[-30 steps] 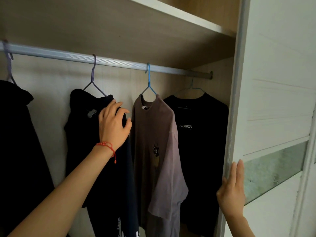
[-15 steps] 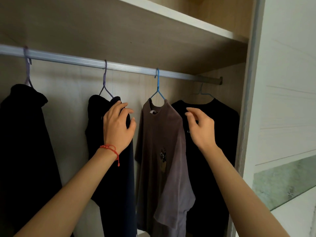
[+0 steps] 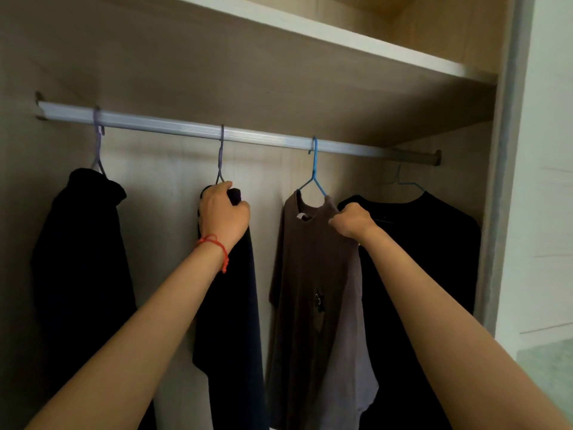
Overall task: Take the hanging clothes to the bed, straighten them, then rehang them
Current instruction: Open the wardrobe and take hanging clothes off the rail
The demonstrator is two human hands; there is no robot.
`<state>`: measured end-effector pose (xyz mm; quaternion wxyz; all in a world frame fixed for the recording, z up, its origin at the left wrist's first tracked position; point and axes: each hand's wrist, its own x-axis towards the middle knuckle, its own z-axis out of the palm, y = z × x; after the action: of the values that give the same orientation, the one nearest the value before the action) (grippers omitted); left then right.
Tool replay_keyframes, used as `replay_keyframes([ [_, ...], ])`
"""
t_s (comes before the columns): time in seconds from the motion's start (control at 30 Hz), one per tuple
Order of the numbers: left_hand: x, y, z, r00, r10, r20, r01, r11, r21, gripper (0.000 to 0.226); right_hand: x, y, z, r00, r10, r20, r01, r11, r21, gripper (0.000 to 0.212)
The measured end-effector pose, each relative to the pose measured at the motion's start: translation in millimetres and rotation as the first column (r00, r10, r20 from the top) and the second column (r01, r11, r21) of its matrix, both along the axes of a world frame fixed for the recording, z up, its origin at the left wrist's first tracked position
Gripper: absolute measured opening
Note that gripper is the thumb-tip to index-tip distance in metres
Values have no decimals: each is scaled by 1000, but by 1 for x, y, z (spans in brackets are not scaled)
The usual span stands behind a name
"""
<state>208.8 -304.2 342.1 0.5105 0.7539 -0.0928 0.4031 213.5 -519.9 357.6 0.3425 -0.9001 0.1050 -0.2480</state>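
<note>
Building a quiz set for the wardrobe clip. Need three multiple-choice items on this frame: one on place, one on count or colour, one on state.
1. Where is the brown T-shirt on the rail?
A. far left
B. third from left
C. far right

2. How many garments hang on the rail?
A. two
B. four
C. six

3. What is the right hand doing?
A. gripping the brown T-shirt's shoulder
B. resting open on the door
C. holding the rail

Key: 1 B, two dark garments hang to its left, a black T-shirt to its right. 2 B, four hangers carry one each. 3 A, fingers are curled into the fabric; the left hand grips the dark garment beside it.
</note>
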Motion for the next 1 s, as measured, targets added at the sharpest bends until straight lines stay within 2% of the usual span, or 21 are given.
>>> replay_keyframes([
  [0.07,2,5,11,984,-114,-136,99,988,-118,11,4,2,-1,998,30,53,-33,998,45,28],
  [0.13,3,10,21,942,-231,-241,182,961,-210,5,8,4,-3,993,38,116,-49,995,92,25],
  [0.17,4,13,24,924,-253,-287,194,957,-217,5,10,5,-3,989,35,144,-53,991,119,26],
  [0.23,3,15,30,903,-251,-350,185,960,-211,20,12,8,-3,979,27,200,-62,983,171,32],
  [0.3,6,15,34,911,-229,-342,152,960,-236,26,10,11,3,965,13,262,-66,978,196,38],
  [0.43,11,19,37,928,-227,-295,136,945,-298,23,-1,15,17,932,-28,360,-46,980,196,40],
  [0.63,-2,13,44,931,-341,-132,285,903,-321,14,-9,10,-11,943,8,333,-62,987,151,43],
  [0.73,-14,9,40,925,-369,-84,333,899,-284,20,-14,4,-22,933,-16,359,-41,988,151,43],
  [0.83,-27,6,24,924,-378,-60,349,896,-276,19,-24,4,-22,923,-28,384,-30,989,145,41],
  [1.0,-43,-1,-1,883,-460,-89,400,839,-369,18,-43,6,-29,916,-56,397,-14,985,173,41],
])
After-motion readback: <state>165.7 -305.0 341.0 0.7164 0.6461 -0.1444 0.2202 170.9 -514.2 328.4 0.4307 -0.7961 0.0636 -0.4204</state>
